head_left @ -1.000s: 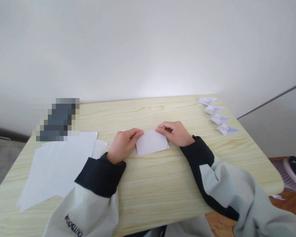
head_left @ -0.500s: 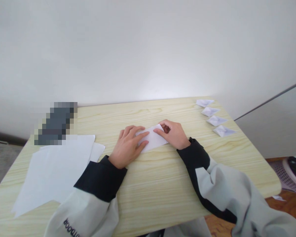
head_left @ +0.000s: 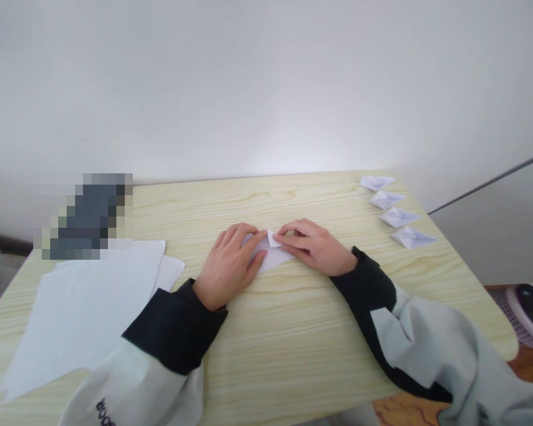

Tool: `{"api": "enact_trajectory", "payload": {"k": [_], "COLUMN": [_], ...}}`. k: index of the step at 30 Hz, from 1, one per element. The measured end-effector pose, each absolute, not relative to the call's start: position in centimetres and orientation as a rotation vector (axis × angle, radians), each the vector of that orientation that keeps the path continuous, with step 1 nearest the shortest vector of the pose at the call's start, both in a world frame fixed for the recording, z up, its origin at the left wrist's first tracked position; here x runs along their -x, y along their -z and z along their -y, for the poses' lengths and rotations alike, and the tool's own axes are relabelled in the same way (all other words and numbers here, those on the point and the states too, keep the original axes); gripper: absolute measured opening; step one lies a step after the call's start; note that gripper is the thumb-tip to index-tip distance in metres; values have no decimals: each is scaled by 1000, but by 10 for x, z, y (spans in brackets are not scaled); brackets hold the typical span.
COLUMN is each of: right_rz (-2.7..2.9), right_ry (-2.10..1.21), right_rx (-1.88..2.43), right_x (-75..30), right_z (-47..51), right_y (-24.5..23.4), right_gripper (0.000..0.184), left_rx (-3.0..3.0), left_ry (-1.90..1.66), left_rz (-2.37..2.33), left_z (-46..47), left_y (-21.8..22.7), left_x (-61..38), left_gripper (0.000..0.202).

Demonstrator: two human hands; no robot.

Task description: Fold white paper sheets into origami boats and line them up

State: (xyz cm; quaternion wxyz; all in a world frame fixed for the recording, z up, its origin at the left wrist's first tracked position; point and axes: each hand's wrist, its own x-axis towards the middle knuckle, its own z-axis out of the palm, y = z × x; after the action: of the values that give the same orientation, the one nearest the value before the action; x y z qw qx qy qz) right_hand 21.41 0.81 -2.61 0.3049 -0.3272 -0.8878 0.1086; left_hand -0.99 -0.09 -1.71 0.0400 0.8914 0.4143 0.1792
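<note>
Pale wood-grain table [head_left: 293, 343] set against a plain white wall; the seated person's 2 arms, in grey sleeves with black cuffs, enter from the near edge.

1. Folded paper [head_left: 276, 258]: small, white, lying flat near the middle of the table, somewhat closer to the far edge than the near one. Long axis runs left to right, roughly parallel to the near edge. A small triangular flap is raised at its far edge.
2. Left hand [head_left: 231, 266]: palm down, fingers spread moderately wide and laid flat over the left half of the folded paper, covering it. Nothing is gripped.
3. Right hand [head_left: 317, 248]: fingers stretched almost straight and close together, pointing left, tips resting on the flap. The paper lies directly leftward of these fingertips. Whether the thumb sits under the flap cannot be told. Both hands touch the paper; the fingertips of the 2 hands nearly meet over it.
4. Loose white sheets [head_left: 84, 307]: overlapping pile by the left edge, well apart from the hands.
5. Blurred dark object [head_left: 86, 216]: far left corner, just beyond the sheets.
6. Folded paper shapes [head_left: 397, 216]: 4, in a row along the right edge toward the far right corner.
7. Basket [head_left: 530, 310]: on the floor beyond the right edge, partly in view.
</note>
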Motion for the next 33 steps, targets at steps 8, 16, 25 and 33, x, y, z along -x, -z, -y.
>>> {"api": "enact_trajectory", "payload": {"k": [8,16,25,33], "right_rz": [2315,2397,2430,2406], "right_ry": [-296,-260,-294,-306], "right_rx": [817,816,816,801], "right_x": [-219,-220,-225,-224], "right_z": [-12,-13,-15,-14], "right_y": [29,28,29,28], "right_gripper": [22,26,28,26], "left_rx": [-2700,-2728,-2775,-2804], "left_ry": [-546,-504,-475,-469], "left_rz": [-1295,-1308,-1327,-1324], "left_z": [2,2,4,3], "left_y": [17,17,14,16], "left_x": [11,10,9,10], "left_gripper": [40,41,37,38]}}
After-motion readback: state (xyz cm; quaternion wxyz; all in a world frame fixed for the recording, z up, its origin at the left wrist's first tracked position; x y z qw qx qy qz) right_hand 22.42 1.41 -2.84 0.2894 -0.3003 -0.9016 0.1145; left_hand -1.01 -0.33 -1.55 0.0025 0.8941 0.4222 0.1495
